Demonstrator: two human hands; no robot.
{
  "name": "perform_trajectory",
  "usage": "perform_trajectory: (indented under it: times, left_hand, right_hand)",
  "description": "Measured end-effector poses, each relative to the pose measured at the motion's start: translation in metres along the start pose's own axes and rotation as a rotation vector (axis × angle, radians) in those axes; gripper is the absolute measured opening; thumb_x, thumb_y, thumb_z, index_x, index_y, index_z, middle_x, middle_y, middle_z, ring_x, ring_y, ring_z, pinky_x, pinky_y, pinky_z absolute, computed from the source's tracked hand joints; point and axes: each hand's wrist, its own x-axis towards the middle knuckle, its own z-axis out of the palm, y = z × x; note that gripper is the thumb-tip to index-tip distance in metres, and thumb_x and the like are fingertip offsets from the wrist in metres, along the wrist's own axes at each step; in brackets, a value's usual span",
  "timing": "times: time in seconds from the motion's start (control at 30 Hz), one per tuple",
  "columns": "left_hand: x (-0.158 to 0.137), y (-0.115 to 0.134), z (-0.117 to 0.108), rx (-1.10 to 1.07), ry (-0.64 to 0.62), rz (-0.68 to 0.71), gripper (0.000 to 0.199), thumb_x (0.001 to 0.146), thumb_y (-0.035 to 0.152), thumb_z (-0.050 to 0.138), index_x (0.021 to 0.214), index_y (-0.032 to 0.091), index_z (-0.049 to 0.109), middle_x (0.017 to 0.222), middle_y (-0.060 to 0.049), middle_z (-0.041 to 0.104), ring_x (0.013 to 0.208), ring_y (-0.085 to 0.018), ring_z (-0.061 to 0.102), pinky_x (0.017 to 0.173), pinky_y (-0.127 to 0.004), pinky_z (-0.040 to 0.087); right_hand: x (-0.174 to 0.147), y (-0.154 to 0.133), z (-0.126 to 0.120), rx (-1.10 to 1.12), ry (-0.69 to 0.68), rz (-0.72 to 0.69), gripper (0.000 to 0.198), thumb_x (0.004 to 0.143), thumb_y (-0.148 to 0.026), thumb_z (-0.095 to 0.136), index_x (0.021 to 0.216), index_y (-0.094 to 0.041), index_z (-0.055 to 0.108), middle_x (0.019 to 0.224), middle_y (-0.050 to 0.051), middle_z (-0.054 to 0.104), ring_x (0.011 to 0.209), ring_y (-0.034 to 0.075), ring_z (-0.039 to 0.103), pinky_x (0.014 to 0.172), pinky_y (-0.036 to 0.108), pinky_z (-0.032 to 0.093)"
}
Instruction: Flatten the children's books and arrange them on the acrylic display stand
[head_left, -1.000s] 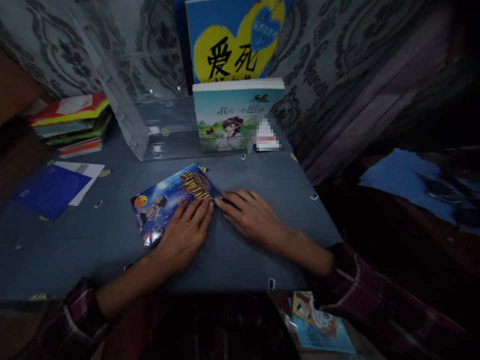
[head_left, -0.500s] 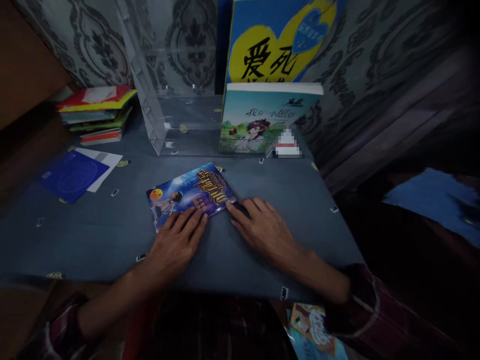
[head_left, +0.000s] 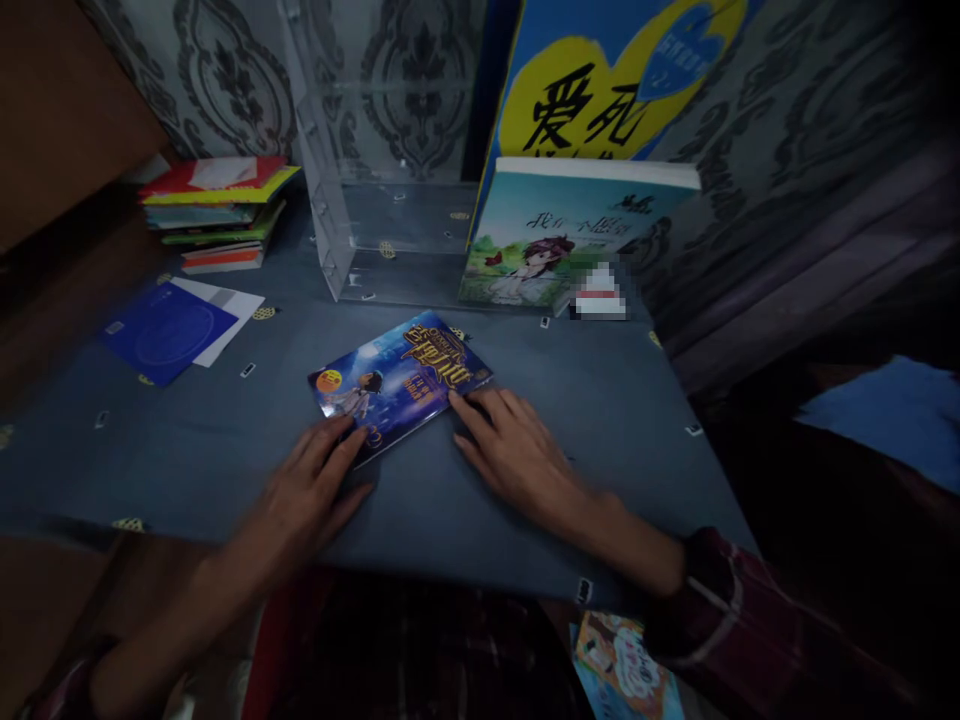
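Note:
A blue booklet [head_left: 405, 385] with gold title lettering and a cartoon figure lies flat and slanted on the cloth-covered table. The fingertips of my left hand [head_left: 311, 480] rest at its lower left edge, thumb apart and fingers stretched. My right hand [head_left: 517, 450] is at the booklet's lower right edge, index fingertip on it and the other fingers extended. Neither hand is wrapped round anything. Behind the booklet stands a clear plastic rack [head_left: 330, 240]. It holds a green-and-teal book [head_left: 525, 240] in front of a taller blue book with a yellow heart [head_left: 585, 100].
A stack of books [head_left: 221, 215] sits at the table's back left. In front of it, a dark blue booklet [head_left: 169, 335] overlaps a white sheet [head_left: 240, 305]. Colourful books [head_left: 626, 665] lie below the front edge. The grey tablecloth [head_left: 600, 400] ends at the right; patterned curtain hangs behind.
My left hand has slid left and toward me, uncovering more of the booklet's lower edge. A dark thing seen under my right fingers no longer shows. The view has shifted slightly.

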Motion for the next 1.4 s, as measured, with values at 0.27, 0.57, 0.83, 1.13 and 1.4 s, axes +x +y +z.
perform_trajectory:
  times: [0.27,0.57,0.83,1.13,1.4]
  left_hand:
    - [0.003,0.016,0.008,-0.052,-0.026,0.051,0.041,0.103,0.022,0.05,0.143,0.014,0.049,0.14,-0.018,0.058,0.135,-0.03,0.052,0.108,-0.05,0.053]
    - [-0.002,0.007,0.008,-0.038,-0.073,0.109,0.048,0.097,0.008,0.05,0.146,0.013,0.051,0.144,-0.018,0.056,0.142,-0.031,0.046,0.111,-0.049,0.051]
    - [0.006,-0.004,0.005,-0.065,-0.008,0.132,0.034,0.102,0.018,0.05,0.134,0.016,0.061,0.132,-0.015,0.065,0.121,-0.025,0.062,0.1,-0.045,0.057]
    - [0.022,-0.012,0.001,0.053,-0.012,0.224,0.027,0.104,0.029,0.052,0.119,0.017,0.07,0.111,-0.008,0.074,0.102,-0.021,0.068,0.087,-0.035,0.059]
    - [0.031,-0.022,0.0,-0.027,-0.001,0.278,0.025,0.105,0.03,0.052,0.112,0.019,0.073,0.102,-0.005,0.075,0.095,-0.018,0.069,0.082,-0.031,0.058]
  right_hand:
    - [0.018,0.01,0.003,0.024,0.001,0.075,0.047,0.104,-0.028,0.043,0.147,-0.013,0.049,0.143,0.023,0.053,0.129,0.038,0.051,0.099,0.059,0.052]
    - [0.002,-0.033,0.008,0.15,-0.002,-0.218,0.042,0.102,-0.017,0.049,0.143,-0.014,0.056,0.146,0.019,0.057,0.135,0.031,0.05,0.107,0.053,0.052]
    - [0.003,-0.038,0.01,0.241,0.032,-0.279,0.041,0.1,-0.011,0.051,0.14,-0.011,0.059,0.141,0.02,0.06,0.134,0.031,0.049,0.107,0.052,0.053]
    - [0.013,-0.044,0.001,0.309,0.024,-0.253,0.029,0.105,-0.017,0.048,0.127,-0.016,0.067,0.124,0.014,0.066,0.123,0.025,0.054,0.102,0.047,0.055]
    - [0.02,-0.045,0.001,0.432,0.029,-0.207,0.021,0.102,-0.018,0.055,0.119,-0.016,0.068,0.116,0.01,0.067,0.114,0.025,0.055,0.099,0.046,0.056]
